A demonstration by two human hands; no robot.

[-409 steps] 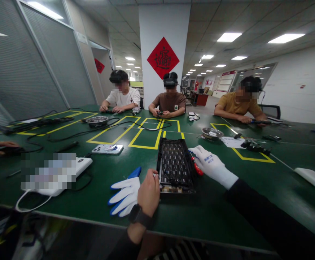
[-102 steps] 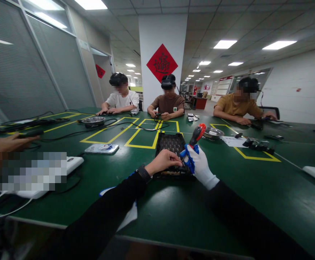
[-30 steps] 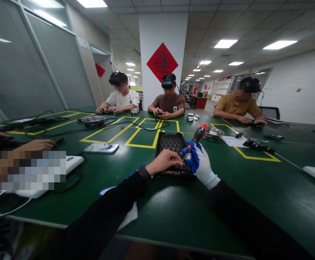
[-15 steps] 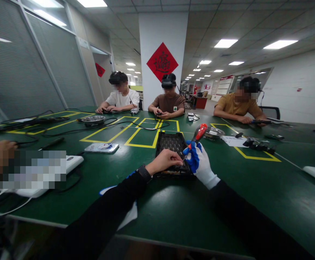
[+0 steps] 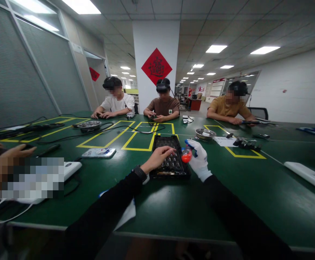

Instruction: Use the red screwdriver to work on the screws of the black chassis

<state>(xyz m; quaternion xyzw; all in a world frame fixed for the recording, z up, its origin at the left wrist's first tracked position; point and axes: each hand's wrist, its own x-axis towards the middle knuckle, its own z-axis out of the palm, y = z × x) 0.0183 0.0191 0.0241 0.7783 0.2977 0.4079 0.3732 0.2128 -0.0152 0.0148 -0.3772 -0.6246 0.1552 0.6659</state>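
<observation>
A rectangular black plastic casing with a patterned inside lies on the green table in front of me. Over its left half is my bare left hand, fingers drawn together; whatever they may pinch is too small to make out. My right hand, in a white and blue glove, is closed around a red-handled screwdriver just beside the casing's right edge. The rounded end of the handle points toward me, and the shaft is hidden. Under my left forearm a white cloth-like piece with a blue edge sticks out.
Left of the casing lie a phone and a white device with cables. Metal bowls stand farther back. Black parts rest by a paper sheet. A co-worker's hand reaches in at left; several people sit opposite.
The screwdriver has come away from the casing's inside and tipped, its handle swinging down toward me. My right hand has turned with it. The left hand remains over the casing.
</observation>
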